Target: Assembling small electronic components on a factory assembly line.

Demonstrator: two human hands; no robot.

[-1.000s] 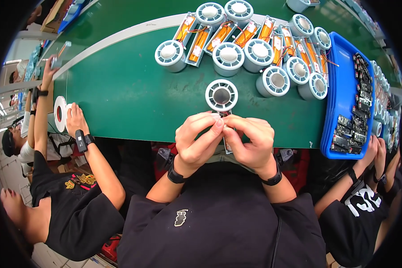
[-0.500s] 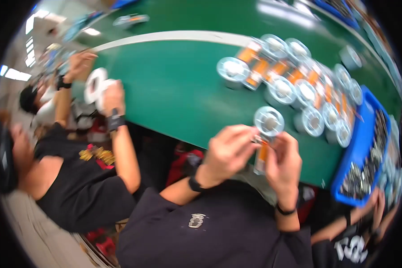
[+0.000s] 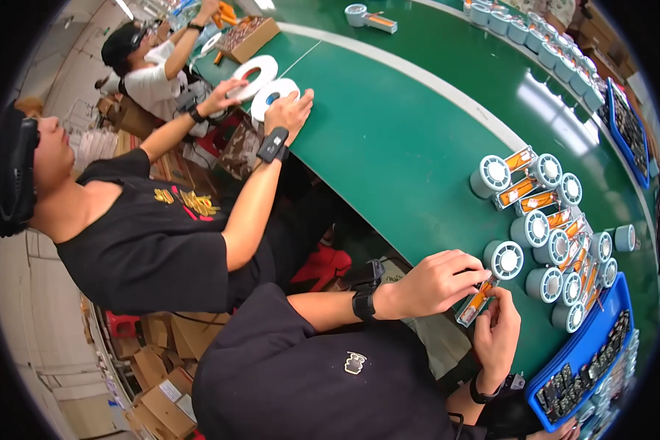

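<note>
In front of me is a partly built handheld fan (image 3: 504, 261), with a light blue round grille and an open handle (image 3: 472, 306) that shows an orange cell. My left hand (image 3: 440, 284) comes in from the left, thumb and fingertips pinched together at the fan's neck; a small dark thing shows there, too small to name. At the handle's right side, my right hand (image 3: 497, 331) has its fingers curled against it. More fans of the same kind (image 3: 547, 283) lie grouped just beyond, with orange parts showing in their handles.
A blue tray (image 3: 539, 381) of small dark parts stands at the right. To my left, a co-worker's hands (image 3: 290, 114) handle white rolls (image 3: 257, 73) on the green table (image 3: 389, 147). A lone fan (image 3: 370, 18) lies far off; rows of fan heads (image 3: 543, 48) stand at the back.
The view has swung left, so the co-worker and the rolls show more fully. My hands stay at the same fan, which now appears lower and further right in the picture.
</note>
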